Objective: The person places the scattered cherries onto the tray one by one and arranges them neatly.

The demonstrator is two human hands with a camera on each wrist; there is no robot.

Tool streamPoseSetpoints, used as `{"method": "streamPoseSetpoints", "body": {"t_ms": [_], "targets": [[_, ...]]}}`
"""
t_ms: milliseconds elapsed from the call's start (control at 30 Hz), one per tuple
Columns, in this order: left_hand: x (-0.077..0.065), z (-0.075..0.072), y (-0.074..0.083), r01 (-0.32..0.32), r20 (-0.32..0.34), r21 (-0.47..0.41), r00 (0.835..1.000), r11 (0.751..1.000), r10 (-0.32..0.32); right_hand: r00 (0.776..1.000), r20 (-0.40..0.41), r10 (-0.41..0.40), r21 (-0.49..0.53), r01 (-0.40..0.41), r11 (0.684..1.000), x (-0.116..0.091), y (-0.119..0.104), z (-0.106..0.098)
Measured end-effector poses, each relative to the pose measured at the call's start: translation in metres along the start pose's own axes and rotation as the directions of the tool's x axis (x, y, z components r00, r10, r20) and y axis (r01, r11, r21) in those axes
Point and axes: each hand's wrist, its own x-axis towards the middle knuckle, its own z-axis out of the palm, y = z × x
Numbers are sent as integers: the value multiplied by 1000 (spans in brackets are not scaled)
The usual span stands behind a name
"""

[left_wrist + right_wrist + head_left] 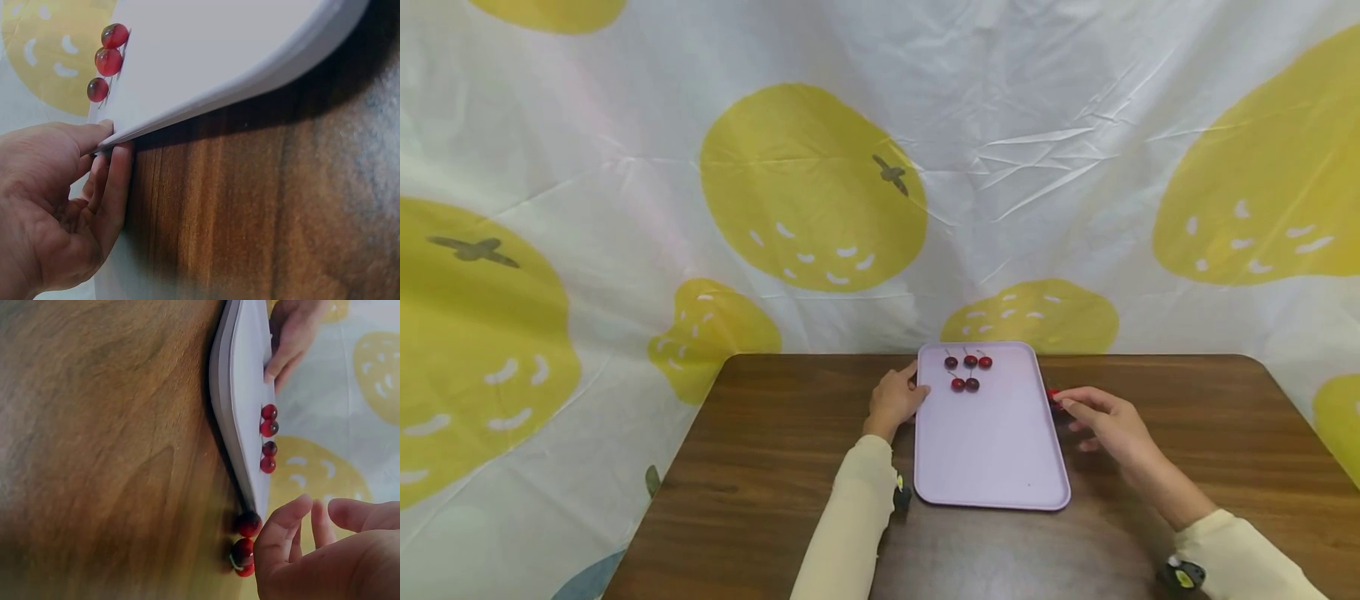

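A lilac tray (pixel 985 450) lies on the brown table with several dark red cherries (pixel 972 361) grouped near its far end. My left hand (pixel 893 400) grips the tray's left rim; in the left wrist view its thumb (pixel 97 134) is on top and the fingers are below the edge. Just beyond the tray's right edge, my right hand (pixel 1108 425) reaches toward loose cherries (pixel 249 524) on the table. In the right wrist view, a gap separates its thumb from the bent index finger (pixel 284 528), which partly overlaps those cherries.
The wooden table (pixel 775 483) extends on both sides of the tray and toward me. Behind its far edge hangs a white cloth (pixel 1015 167) with large yellow fruit prints. A small dark device (pixel 1183 575) is worn at my right wrist.
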Motion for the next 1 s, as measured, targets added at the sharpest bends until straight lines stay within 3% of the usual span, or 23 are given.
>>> {"method": "streamPoseSetpoints", "body": {"t_ms": [300, 633, 767, 1000], "targets": [[-1, -2, 1, 2, 5, -12, 1000, 1000, -2, 998, -33, 50, 120, -45, 992, 4, 12, -15], [0, -1, 0, -2, -7, -17, 1000, 1000, 2, 985, -24, 170, 289, -156, 945, 13, 20, -22], [-1, -2, 1, 12, -3, -27, 1000, 1000, -12, 982, -60, 181, 274, -158, 949, 19, 23, -21], [-2, -2, 1, 11, 1, -36, 1000, 999, -11, 983, -106, 153, 128, -139, 982, 23, 25, -16]]}}
